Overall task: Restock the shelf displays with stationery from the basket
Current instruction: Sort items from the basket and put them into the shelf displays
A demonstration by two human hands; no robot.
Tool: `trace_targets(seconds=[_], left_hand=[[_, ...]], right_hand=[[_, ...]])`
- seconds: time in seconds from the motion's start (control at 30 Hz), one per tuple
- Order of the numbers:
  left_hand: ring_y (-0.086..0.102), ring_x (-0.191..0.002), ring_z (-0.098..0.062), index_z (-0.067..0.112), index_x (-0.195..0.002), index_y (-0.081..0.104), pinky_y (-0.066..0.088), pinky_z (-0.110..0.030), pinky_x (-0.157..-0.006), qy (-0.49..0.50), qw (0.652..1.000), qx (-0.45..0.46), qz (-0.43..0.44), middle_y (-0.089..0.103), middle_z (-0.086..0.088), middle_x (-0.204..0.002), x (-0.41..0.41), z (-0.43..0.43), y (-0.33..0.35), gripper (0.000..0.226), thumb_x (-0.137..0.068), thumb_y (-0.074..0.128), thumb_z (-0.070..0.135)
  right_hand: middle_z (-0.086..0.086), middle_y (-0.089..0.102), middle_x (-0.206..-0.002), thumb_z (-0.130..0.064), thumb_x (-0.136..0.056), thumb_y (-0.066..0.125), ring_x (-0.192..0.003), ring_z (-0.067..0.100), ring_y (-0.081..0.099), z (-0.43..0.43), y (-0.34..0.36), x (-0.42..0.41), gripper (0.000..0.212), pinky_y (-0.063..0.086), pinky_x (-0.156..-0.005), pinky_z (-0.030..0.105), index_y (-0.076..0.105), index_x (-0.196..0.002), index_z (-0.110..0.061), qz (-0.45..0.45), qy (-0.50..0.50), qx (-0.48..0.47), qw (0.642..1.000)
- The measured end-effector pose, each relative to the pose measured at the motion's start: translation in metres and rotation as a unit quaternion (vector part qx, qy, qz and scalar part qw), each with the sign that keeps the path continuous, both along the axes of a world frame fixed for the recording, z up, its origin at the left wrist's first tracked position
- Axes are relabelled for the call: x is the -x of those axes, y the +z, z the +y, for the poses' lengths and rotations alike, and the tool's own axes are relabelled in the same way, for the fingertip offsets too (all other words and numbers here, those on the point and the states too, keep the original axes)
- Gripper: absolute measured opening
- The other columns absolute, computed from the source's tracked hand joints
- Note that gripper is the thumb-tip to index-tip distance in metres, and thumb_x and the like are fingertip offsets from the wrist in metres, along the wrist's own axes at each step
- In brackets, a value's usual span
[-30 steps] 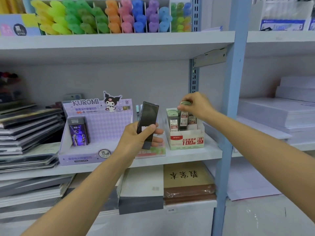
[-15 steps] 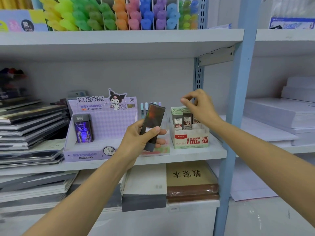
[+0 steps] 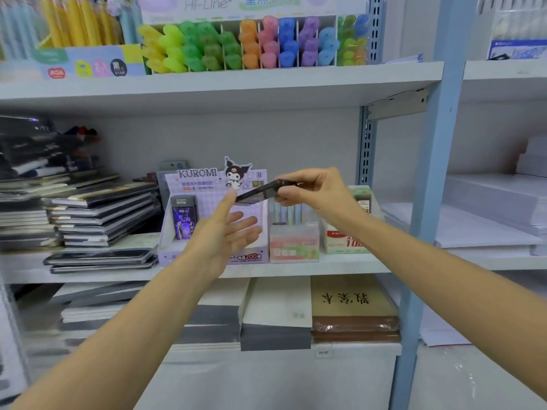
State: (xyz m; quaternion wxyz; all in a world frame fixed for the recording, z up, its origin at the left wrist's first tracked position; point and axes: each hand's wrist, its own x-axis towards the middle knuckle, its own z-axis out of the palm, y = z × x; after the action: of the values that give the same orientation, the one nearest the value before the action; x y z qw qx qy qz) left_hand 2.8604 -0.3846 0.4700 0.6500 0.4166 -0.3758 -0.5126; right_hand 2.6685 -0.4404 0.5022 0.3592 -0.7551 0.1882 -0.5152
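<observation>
Head view, change: the pack (image 3: pixel 260 190), centre of frame, has passed from the left hand (image 3: pixel 228 235) to the right hand (image 3: pixel 313 190).
Right hand: pinches the pack's right end and holds it nearly level.
Left hand: fingers spread and slack under the pack, thumb tip at its left end.
Meaning: not shelved yet; probably bound for the Kuromi box (image 3: pixel 201 179) behind it.

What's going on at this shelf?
A person is working at a stationery shelf. Their right hand pinches one end of a slim dark case, held roughly level in front of the purple Kuromi display box. The left hand is open just beneath, one fingertip at the case's other end. A dark pack with purple print stands at the left inside that box.
</observation>
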Motion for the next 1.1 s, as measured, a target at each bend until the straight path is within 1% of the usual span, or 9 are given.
trace_targets(seconds=[0.2,0.37,0.47,0.57,0.63,0.7,0.8,0.9,1.1], left_hand=[[0.074,-0.069,-0.018,0.000,-0.089,0.068,0.057,-0.021,-0.059,0.040,0.998,0.051,0.000,0.075,-0.010,-0.079,-0.012,0.011,0.002,0.014,-0.095,0.058,0.008],[0.072,-0.069,-0.015,0.009,-0.099,0.069,0.056,-0.022,-0.061,0.047,0.982,0.114,-0.142,0.076,-0.005,-0.082,-0.031,0.024,-0.008,0.014,-0.096,0.055,0.005],[0.072,-0.080,-0.021,0.009,-0.111,0.068,0.060,-0.030,-0.073,0.028,0.965,0.148,-0.216,0.076,-0.012,-0.091,-0.038,0.030,-0.013,0.020,-0.096,0.055,0.003],[0.071,-0.086,-0.015,0.008,-0.116,0.066,0.058,-0.026,-0.078,0.073,0.942,0.173,-0.279,0.075,-0.006,-0.094,-0.048,0.028,-0.026,0.022,-0.097,0.055,0.006],[0.064,-0.095,-0.007,0.014,-0.117,0.064,0.049,-0.016,-0.080,0.192,0.874,0.177,-0.409,0.070,0.004,-0.106,-0.066,0.027,-0.039,0.022,-0.097,0.055,0.016],[0.055,-0.113,-0.014,0.014,-0.124,0.059,0.043,-0.022,-0.090,0.276,0.752,0.184,-0.570,0.061,0.001,-0.123,-0.090,0.028,-0.052,0.030,-0.094,0.059,0.019],[0.025,-0.144,-0.028,0.013,-0.145,0.039,0.027,-0.039,-0.113,0.227,0.585,0.115,-0.770,0.037,-0.006,-0.152,-0.119,0.025,-0.073,0.057,-0.092,0.058,0.022],[0.005,-0.150,-0.024,0.016,-0.153,0.022,0.014,-0.038,-0.119,0.177,0.555,0.092,-0.808,0.022,-0.003,-0.159,-0.133,0.025,-0.089,0.070,-0.090,0.053,0.019],[0.011,-0.150,-0.023,0.015,-0.152,0.025,0.014,-0.037,-0.120,0.180,0.547,0.130,-0.807,0.029,-0.004,-0.156,-0.138,0.025,-0.091,0.071,-0.087,0.054,0.015]], right_hand=[[0.005,0.066,-0.114,-0.001,-0.081,0.073,-0.098,0.014,0.067,0.022,-0.013,-0.024,0.028,0.055,-0.089,0.031,0.071,-0.109,-0.002,0.187,0.035,0.093,0.977],[-0.006,0.064,-0.116,-0.033,-0.092,0.063,-0.050,0.000,0.060,0.019,-0.007,-0.042,0.034,0.048,-0.049,0.012,0.064,-0.122,-0.018,0.156,-0.109,0.112,0.975],[-0.002,0.063,-0.117,-0.034,-0.093,0.061,-0.068,0.010,0.066,0.011,-0.002,-0.063,0.043,0.055,-0.058,0.022,0.055,-0.132,-0.018,0.172,-0.120,0.066,0.975],[0.009,0.071,-0.098,-0.021,-0.093,0.063,-0.080,0.017,0.068,0.003,-0.001,-0.086,0.022,0.057,-0.067,0.026,0.064,-0.112,-0.009,0.203,-0.084,0.051,0.974],[0.014,0.071,-0.096,-0.014,-0.093,0.062,-0.077,0.019,0.067,-0.003,0.003,-0.098,0.015,0.056,-0.064,0.024,0.062,-0.106,-0.007,0.141,-0.087,0.039,0.985],[0.018,0.069,-0.098,-0.009,-0.093,0.061,-0.076,0.017,0.066,-0.014,0.009,-0.109,0.013,0.058,-0.062,0.023,0.059,-0.105,-0.004,0.061,-0.101,0.015,0.993],[0.017,0.068,-0.098,-0.009,-0.094,0.059,-0.082,0.017,0.067,-0.029,0.016,-0.130,0.017,0.059,-0.062,0.024,0.057,-0.109,-0.001,0.033,-0.115,0.015,0.993],[0.019,0.069,-0.097,-0.007,-0.093,0.061,-0.079,0.015,0.067,-0.039,0.011,-0.159,0.008,0.059,-0.061,0.025,0.059,-0.101,-0.008,0.056,-0.125,0.043,0.990],[0.014,0.070,-0.091,-0.011,-0.089,0.066,-0.086,0.030,0.067,-0.051,-0.014,-0.197,0.011,0.055,-0.080,0.050,0.065,-0.099,-0.006,0.147,-0.166,0.118,0.968]])
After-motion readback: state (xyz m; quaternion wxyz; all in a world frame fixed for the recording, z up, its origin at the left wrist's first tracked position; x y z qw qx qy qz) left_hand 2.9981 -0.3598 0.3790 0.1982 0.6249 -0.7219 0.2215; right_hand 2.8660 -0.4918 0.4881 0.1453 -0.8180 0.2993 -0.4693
